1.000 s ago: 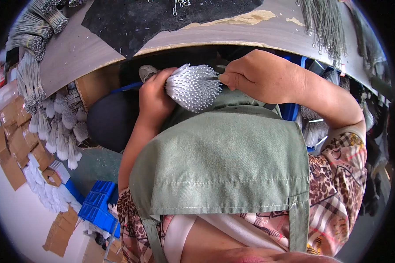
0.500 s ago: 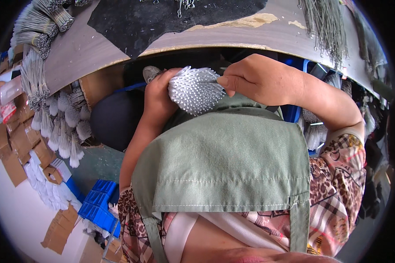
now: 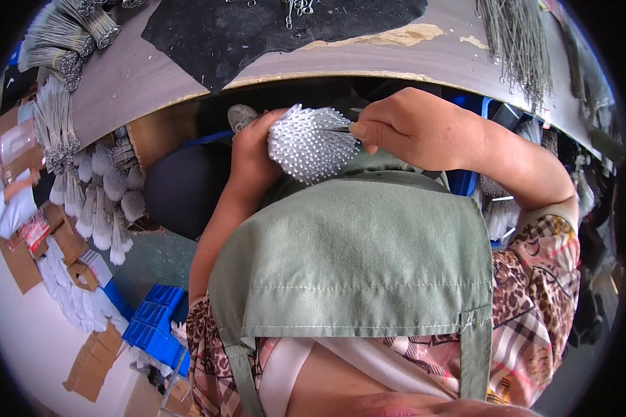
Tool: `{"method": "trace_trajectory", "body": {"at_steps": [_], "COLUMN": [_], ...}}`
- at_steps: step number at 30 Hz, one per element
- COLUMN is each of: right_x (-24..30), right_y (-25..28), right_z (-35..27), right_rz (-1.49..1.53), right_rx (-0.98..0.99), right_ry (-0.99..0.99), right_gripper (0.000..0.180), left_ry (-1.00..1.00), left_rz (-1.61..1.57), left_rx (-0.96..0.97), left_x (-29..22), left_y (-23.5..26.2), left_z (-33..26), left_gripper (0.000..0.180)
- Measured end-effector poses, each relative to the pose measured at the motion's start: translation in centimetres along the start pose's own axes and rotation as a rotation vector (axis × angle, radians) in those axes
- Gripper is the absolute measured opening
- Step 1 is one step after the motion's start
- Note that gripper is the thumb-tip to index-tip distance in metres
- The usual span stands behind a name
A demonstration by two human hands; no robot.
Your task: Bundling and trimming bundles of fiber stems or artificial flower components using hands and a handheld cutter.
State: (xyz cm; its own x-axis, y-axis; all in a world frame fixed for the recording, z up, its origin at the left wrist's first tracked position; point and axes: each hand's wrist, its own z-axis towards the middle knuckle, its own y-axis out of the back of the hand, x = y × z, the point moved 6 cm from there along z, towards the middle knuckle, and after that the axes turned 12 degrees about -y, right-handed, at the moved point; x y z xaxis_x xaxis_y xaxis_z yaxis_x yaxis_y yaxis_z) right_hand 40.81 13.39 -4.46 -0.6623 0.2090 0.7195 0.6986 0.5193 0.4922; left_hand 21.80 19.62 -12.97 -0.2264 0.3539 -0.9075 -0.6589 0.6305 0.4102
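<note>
Below the table's front edge, my left hand (image 3: 252,149) is wrapped round a thick bundle of thin wire brushes (image 3: 309,149), their white-dotted tips fanned out toward me. The bundle hides most of the left fingers. At its right side my right hand (image 3: 403,128) is closed in a pinch, thumb against the bent forefinger. A thin dark wire runs from the bundle's tips to the pinched fingertips, apparently one brush of the bundle. Both hands are over my green apron (image 3: 355,257).
Ahead is a table (image 3: 167,66) with a black mat (image 3: 257,42). Looped wires (image 3: 515,48) hang over its right part. Brush bundles (image 3: 104,187) cluster at left, near blue crates (image 3: 156,326) and cardboard (image 3: 94,365). Another person's arm (image 3: 17,191) shows at the far left.
Both hands hold nearly the same place; the right hand has shifted very slightly to the right. Another person's arm has come into view at the far left edge.
</note>
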Motion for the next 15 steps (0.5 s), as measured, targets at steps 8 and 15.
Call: {"method": "trace_trajectory", "body": {"at_steps": [8, 15], "right_x": [-0.26, -0.27], "right_y": [-0.3, -0.28], "right_z": [0.1, 0.27], "right_rz": [0.081, 0.075], "right_rx": [0.062, 0.063], "right_ry": [-0.109, -0.092], "right_gripper": [0.039, 0.041], "left_ry": [-0.017, 0.018], "left_rz": [-0.001, -0.082], "left_rx": [0.053, 0.05], "left_x": [0.47, 0.47], "left_y": [-0.4, -0.5], "left_z": [0.01, 0.02], "left_gripper": [0.04, 0.024]}}
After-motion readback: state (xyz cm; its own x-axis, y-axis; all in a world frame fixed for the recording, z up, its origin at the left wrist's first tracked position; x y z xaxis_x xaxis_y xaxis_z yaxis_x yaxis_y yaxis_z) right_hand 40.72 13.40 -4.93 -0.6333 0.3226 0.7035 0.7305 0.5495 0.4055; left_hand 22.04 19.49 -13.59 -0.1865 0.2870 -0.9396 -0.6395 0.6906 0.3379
